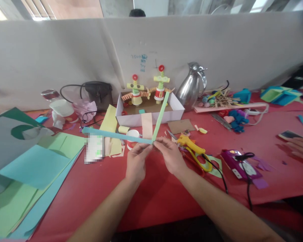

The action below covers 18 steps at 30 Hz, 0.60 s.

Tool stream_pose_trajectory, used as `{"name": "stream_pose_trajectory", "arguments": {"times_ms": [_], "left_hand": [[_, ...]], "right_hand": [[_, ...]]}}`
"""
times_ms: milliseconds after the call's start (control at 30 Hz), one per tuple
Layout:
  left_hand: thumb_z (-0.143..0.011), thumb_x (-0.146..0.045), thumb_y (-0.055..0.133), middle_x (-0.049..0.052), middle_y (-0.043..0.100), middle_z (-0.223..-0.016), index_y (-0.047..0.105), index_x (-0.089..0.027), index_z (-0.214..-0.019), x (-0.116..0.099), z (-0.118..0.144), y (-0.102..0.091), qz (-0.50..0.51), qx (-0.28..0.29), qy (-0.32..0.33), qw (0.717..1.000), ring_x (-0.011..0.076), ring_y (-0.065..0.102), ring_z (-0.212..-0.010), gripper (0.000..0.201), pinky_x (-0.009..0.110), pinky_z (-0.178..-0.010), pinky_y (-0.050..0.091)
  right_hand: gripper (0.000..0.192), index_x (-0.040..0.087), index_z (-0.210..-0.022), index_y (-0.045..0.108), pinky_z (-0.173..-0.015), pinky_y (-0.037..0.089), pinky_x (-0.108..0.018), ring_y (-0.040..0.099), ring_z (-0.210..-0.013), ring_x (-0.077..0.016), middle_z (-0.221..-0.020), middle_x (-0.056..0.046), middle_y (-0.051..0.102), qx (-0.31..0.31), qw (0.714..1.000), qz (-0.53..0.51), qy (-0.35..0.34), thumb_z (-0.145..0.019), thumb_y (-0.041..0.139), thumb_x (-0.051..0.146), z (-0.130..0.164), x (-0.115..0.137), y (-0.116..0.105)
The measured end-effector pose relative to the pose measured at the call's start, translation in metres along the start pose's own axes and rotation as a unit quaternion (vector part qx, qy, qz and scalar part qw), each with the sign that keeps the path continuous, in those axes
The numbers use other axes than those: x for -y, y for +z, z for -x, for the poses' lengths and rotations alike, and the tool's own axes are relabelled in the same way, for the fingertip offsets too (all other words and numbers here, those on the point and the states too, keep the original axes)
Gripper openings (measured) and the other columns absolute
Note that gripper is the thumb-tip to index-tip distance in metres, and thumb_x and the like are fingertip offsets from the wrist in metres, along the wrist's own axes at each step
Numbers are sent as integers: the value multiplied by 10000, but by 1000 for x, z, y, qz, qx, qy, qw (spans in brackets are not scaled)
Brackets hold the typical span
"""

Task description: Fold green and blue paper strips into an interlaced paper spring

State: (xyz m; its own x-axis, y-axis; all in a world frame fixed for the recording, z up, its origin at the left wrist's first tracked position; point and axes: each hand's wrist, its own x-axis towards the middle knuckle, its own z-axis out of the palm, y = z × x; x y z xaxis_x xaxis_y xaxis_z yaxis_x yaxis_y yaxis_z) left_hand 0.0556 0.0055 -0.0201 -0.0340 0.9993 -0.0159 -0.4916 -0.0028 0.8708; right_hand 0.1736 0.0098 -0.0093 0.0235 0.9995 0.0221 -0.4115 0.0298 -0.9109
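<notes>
A red cloth-covered table (146,195) lies under my arms, with large sheets of green and blue paper (32,168) spread at its left. Behind my hands stands a white cardboard box (151,116) holding two small paper figures (147,89). My left hand (136,163) and right hand (170,156) pinch the joined ends of a long blue paper strip (113,135) and a long green paper strip (161,116), above the table. Yellow-handled scissors (194,151) lie just beside my right hand.

Two bare forearms are extended forward from the lower edge, converging toward the middle. The left hand (135,163) and right hand (169,155) are held close together, fingertips pinched shut and nearly touching, palms turned downward.
</notes>
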Motion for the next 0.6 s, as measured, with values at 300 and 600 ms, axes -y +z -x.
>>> {"name": "stream_pose_trajectory", "arguments": {"times_ms": [300,600], "left_hand": [[-646,-164,797,39,712,-714,736,-131,-724,-11,-10,-2,101,-11,-149,984,125,646,-663,104,246,-699,544],[-647,-195,836,23,676,-683,720,-128,-701,-5,-10,-3,74,19,-130,989,87,603,-628,145,199,-647,497]], "right_hand": [[246,195,-801,760,-718,562,-316,652,-614,-136,-666,-3,712,9,999,2,30,-668,830,390,-3,3,-4],[219,215,-759,785,-697,585,-334,666,-616,-152,-675,-10,729,-18,999,14,32,-614,861,361,-3,2,-4]]}}
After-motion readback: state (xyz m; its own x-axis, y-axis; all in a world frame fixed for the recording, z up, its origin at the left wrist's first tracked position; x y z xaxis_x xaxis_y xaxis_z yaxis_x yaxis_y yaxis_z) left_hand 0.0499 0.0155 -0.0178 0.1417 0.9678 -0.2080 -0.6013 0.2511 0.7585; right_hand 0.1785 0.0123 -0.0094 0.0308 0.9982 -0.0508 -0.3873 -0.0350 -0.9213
